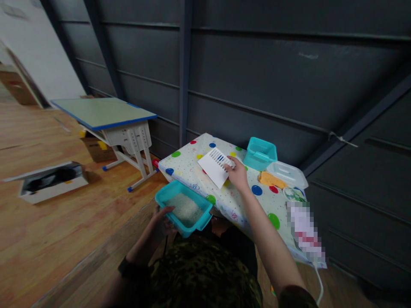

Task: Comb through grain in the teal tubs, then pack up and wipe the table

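My left hand (162, 220) grips the near left side of a teal plastic container (180, 229), thumb over its rim. White grains that look like rice (184, 206) lie inside it, and it is held tilted at the table's front edge. Over the table, my right hand (236, 172) pinches a white card (214, 167) with dark printed lines at its upper right corner. Whether the card rests on the cloth or hangs just above it, I cannot tell.
The table (180, 160) has a dotted cloth. On its right stand a second teal container (259, 156), a clear lid (289, 173), an orange cloth (272, 179) and a blurred-out white item (305, 231) with a cable. A desk (105, 112) and an open box (54, 184) are leftward.
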{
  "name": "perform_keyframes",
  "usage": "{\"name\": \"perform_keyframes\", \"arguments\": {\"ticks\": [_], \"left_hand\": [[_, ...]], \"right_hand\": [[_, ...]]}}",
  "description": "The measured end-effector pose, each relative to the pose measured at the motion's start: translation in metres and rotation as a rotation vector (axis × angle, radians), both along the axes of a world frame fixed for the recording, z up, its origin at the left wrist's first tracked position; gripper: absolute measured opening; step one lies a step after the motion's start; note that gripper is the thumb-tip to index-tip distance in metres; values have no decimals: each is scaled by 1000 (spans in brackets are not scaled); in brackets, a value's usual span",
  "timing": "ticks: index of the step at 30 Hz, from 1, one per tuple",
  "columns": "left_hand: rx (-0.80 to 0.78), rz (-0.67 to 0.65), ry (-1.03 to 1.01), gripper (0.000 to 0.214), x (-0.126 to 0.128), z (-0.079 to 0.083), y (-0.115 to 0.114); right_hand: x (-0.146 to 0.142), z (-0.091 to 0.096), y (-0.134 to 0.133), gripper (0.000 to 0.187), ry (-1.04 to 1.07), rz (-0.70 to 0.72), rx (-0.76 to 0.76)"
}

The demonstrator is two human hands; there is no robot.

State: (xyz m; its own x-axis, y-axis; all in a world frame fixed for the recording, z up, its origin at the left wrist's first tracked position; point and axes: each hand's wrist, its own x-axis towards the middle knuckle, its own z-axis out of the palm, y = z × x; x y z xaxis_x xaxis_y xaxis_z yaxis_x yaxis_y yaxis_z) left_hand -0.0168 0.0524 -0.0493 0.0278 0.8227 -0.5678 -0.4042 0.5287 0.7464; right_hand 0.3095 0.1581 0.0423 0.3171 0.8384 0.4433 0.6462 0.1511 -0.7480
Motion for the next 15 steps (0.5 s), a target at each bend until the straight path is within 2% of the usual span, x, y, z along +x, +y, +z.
{"name": "perform_keyframes", "arguments": {"ticks": [3, 5, 10, 15], "left_hand": [[5, -1, 1, 84, 1, -1, 0], [3, 6, 9, 84, 1, -3, 0], [4, 3, 20, 88, 2, 4, -3], [23, 28, 1, 79, 7, 20, -7]], "right_hand": [[-6, 8, 8, 51, -14, -80, 0], [-12, 12, 12, 50, -47, -85, -19], [-19, 12, 12, 47, -42, 36, -95], [-8, 2, 8, 44, 24, 134, -52]]}}
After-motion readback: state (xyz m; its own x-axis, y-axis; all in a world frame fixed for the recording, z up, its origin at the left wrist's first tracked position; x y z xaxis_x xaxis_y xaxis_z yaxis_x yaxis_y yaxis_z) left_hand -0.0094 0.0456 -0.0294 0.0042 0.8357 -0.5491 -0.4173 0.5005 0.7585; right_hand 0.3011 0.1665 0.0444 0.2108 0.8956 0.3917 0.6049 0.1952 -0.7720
